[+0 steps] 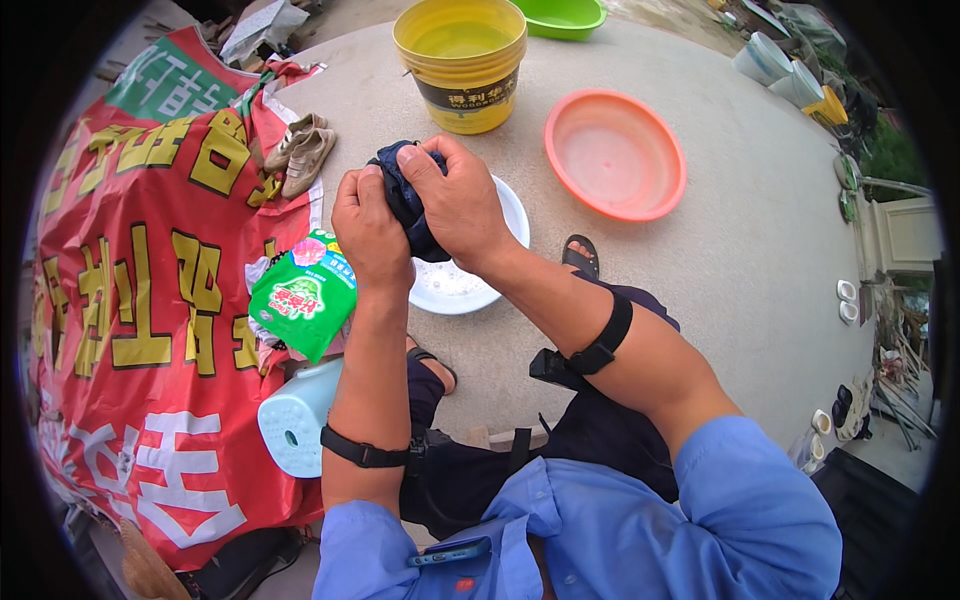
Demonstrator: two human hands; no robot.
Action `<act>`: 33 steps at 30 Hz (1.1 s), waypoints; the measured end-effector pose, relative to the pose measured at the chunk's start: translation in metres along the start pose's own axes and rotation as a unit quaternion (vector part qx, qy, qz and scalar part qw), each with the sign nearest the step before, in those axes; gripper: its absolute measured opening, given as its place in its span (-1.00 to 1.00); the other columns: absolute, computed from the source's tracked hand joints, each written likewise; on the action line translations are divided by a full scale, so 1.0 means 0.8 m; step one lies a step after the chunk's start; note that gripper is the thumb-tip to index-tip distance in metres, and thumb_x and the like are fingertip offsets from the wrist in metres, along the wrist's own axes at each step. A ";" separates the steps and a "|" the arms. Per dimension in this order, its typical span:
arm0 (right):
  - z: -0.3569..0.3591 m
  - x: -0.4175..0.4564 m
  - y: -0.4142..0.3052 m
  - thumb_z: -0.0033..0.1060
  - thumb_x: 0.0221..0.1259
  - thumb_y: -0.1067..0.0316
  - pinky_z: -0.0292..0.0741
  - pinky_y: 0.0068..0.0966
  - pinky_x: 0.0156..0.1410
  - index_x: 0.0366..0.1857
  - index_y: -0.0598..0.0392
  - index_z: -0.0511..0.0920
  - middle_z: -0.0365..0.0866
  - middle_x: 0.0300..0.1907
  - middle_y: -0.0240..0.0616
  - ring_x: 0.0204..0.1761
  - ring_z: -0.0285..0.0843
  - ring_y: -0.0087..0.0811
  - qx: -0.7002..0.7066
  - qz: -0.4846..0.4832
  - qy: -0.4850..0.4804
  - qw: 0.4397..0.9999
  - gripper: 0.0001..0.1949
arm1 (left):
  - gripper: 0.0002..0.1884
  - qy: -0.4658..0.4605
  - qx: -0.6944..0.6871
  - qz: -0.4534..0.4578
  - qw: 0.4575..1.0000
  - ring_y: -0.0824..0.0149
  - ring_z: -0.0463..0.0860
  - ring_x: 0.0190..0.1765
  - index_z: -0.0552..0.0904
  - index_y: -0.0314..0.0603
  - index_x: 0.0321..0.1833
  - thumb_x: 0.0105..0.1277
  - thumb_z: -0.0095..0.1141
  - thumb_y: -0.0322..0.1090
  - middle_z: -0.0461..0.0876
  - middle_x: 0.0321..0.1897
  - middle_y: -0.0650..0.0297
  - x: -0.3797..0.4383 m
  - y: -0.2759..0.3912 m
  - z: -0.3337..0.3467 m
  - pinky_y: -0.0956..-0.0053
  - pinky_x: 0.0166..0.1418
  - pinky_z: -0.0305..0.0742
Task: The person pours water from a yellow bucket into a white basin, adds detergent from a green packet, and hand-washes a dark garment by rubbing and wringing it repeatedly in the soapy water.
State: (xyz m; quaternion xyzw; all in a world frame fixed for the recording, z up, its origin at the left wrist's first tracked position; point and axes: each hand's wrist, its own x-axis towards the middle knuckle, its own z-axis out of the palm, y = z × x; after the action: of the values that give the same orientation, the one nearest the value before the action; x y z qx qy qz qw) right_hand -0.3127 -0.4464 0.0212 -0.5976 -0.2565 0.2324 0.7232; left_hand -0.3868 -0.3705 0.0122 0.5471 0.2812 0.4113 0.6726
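Note:
A bunched dark navy cloth [409, 199] is gripped between my two hands, raised above a white basin [450, 289] of sudsy water. My left hand [373, 225] closes on its left side, and my right hand [461, 206] closes on its right side. Both thumbs press on the cloth from above. My hands and forearms hide part of the basin. Just left of my left wrist lies a green detergent packet [304, 300] with printing on it.
A yellow bucket [465, 82] of water stands beyond my hands, with a pink basin [615, 155] to its right and a green basin [562, 16] behind. At left are a red printed banner [150, 300], a pair of sneakers [304, 157] and a light blue plastic stool [296, 424].

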 end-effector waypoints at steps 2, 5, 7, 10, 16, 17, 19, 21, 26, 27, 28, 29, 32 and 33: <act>0.023 -0.031 -0.007 0.23 0.58 0.10 0.51 -0.47 -0.10 -0.17 0.20 0.54 0.63 -0.36 -0.25 -0.26 0.51 -0.53 -0.055 -0.056 -0.051 0.996 -0.68 | -0.74 0.006 -0.092 -0.043 0.995 0.49 0.61 -0.37 0.58 -0.19 -0.20 0.64 0.03 -0.18 0.58 -0.41 0.36 0.015 0.003 -0.028 0.52 -0.27 0.55; 0.008 0.000 -0.002 0.26 0.56 0.15 0.53 -0.49 -0.13 -0.20 0.24 0.58 0.66 -0.35 -0.28 -0.28 0.52 -0.58 -0.051 -0.060 -0.004 0.997 -0.70 | -0.73 0.005 -0.083 -0.056 0.995 0.55 0.55 -0.34 0.56 -0.19 -0.19 0.67 0.01 -0.18 0.53 -0.40 0.41 -0.016 0.006 -0.001 0.52 -0.27 0.49; -0.016 0.034 -0.008 0.27 0.56 0.18 0.52 -0.58 -0.24 -0.22 0.17 0.61 0.66 -0.34 -0.39 -0.35 0.51 -0.68 0.016 0.019 0.055 0.998 -0.75 | -0.73 -0.049 0.000 0.000 0.999 0.61 0.40 -0.37 0.53 -0.20 -0.24 0.68 0.02 -0.24 0.46 -0.43 0.46 -0.037 -0.008 0.011 0.55 -0.32 0.35; -0.010 0.019 0.007 0.25 0.58 0.19 0.51 -0.58 -0.21 -0.17 0.14 0.57 0.60 -0.33 -0.43 -0.32 0.47 -0.68 0.059 0.052 0.038 0.996 -0.77 | -0.75 -0.047 0.096 0.022 0.994 0.61 0.53 -0.36 0.56 -0.19 -0.19 0.71 -0.03 -0.26 0.58 -0.38 0.41 -0.020 -0.008 0.004 0.59 -0.28 0.49; 0.017 -0.023 -0.023 0.29 0.49 0.19 0.54 -0.35 -0.16 -0.17 0.17 0.51 0.64 -0.39 -0.12 -0.33 0.60 -0.38 -0.060 -0.086 -0.069 0.992 -0.75 | -0.76 -0.005 -0.159 -0.100 0.982 0.46 0.61 -0.36 0.58 -0.17 -0.15 0.64 0.00 -0.18 0.59 -0.34 0.34 0.015 -0.016 -0.040 0.46 -0.30 0.54; 0.008 -0.010 -0.029 0.30 0.48 0.20 0.56 -0.37 -0.15 -0.16 0.18 0.53 0.66 -0.39 -0.16 -0.31 0.61 -0.42 -0.047 -0.070 -0.026 0.996 -0.75 | -0.76 0.041 -0.153 -0.085 0.984 0.50 0.58 -0.34 0.57 -0.18 -0.11 0.67 -0.04 -0.19 0.58 -0.31 0.36 -0.012 -0.008 -0.002 0.49 -0.29 0.51; -0.016 0.029 -0.006 0.28 0.51 0.22 0.58 -0.44 -0.12 -0.12 0.18 0.56 0.70 -0.30 -0.22 -0.26 0.61 -0.49 0.012 -0.009 0.038 0.999 -0.77 | -0.74 -0.023 0.004 -0.057 0.998 0.55 0.49 -0.25 0.60 -0.24 -0.10 0.70 -0.03 -0.22 0.56 -0.31 0.37 -0.041 -0.011 0.010 0.55 -0.17 0.44; -0.024 0.032 -0.005 0.25 0.55 0.22 0.58 -0.53 -0.07 -0.05 0.20 0.58 0.70 -0.19 -0.28 -0.20 0.60 -0.56 0.063 0.034 0.045 0.996 -0.77 | -0.74 -0.046 0.135 -0.038 0.989 0.57 0.44 -0.27 0.60 -0.28 -0.13 0.69 0.04 -0.22 0.55 -0.35 0.38 -0.047 -0.010 0.011 0.55 -0.18 0.41; 0.000 -0.020 -0.025 0.33 0.57 0.02 0.53 -0.63 -0.06 0.02 0.15 0.55 0.62 -0.21 -0.44 -0.20 0.51 -0.70 0.059 -0.008 -0.078 0.995 -0.64 | -0.74 0.068 -0.058 -0.074 0.993 0.53 0.56 -0.33 0.53 -0.19 -0.20 0.68 0.06 -0.19 0.58 -0.40 0.36 0.011 0.000 -0.013 0.53 -0.24 0.54; -0.001 -0.024 -0.030 0.35 0.55 0.00 0.51 -0.64 -0.07 0.00 0.15 0.54 0.61 -0.24 -0.44 -0.21 0.49 -0.69 0.008 -0.040 -0.094 0.995 -0.62 | -0.74 0.066 -0.087 -0.073 0.991 0.53 0.59 -0.32 0.53 -0.18 -0.17 0.69 0.04 -0.19 0.59 -0.39 0.36 0.008 0.006 -0.008 0.53 -0.23 0.57; 0.001 -0.020 -0.028 0.37 0.53 0.02 0.48 -0.64 -0.10 -0.04 0.15 0.54 0.60 -0.29 -0.44 -0.24 0.48 -0.68 -0.017 -0.055 -0.079 0.995 -0.63 | -0.76 0.022 -0.095 -0.037 0.995 0.52 0.62 -0.28 0.52 -0.18 -0.13 0.71 0.00 -0.18 0.62 -0.33 0.34 -0.001 0.002 -0.006 0.52 -0.20 0.59; -0.001 -0.011 -0.030 0.35 0.55 0.10 0.50 -0.61 -0.13 -0.06 0.15 0.55 0.62 -0.29 -0.42 -0.25 0.49 -0.67 -0.021 -0.058 -0.048 0.997 -0.69 | -0.79 0.019 -0.105 -0.052 0.993 0.51 0.63 -0.21 0.50 -0.20 -0.01 0.71 0.00 -0.19 0.63 -0.19 0.30 -0.016 -0.005 0.001 0.54 -0.19 0.59; -0.019 0.034 -0.026 0.29 0.52 0.19 0.61 -0.45 -0.10 -0.10 0.24 0.59 0.72 -0.24 -0.23 -0.25 0.63 -0.51 0.064 0.019 0.124 0.990 -0.73 | -0.60 -0.052 -0.086 -0.090 0.991 0.49 0.63 -0.15 0.32 -0.25 0.38 0.71 0.03 -0.16 0.59 -0.03 0.24 -0.072 0.014 0.034 0.56 -0.31 0.58; -0.024 0.043 -0.028 0.26 0.52 0.19 0.60 -0.47 -0.11 -0.10 0.24 0.59 0.72 -0.24 -0.24 -0.25 0.63 -0.52 0.085 0.041 0.169 0.981 -0.73 | -0.50 -0.080 -0.070 -0.096 0.990 0.48 0.63 -0.14 0.23 -0.26 0.49 0.71 0.03 -0.14 0.58 0.00 0.23 -0.083 0.021 0.040 0.57 -0.37 0.57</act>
State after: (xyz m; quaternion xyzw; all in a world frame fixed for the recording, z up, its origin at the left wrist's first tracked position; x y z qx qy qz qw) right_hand -0.2736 -0.4422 0.0434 -0.5747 -0.0854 0.1784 0.7941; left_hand -0.3982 -0.4428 0.0316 0.5003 0.2478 0.3184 0.7661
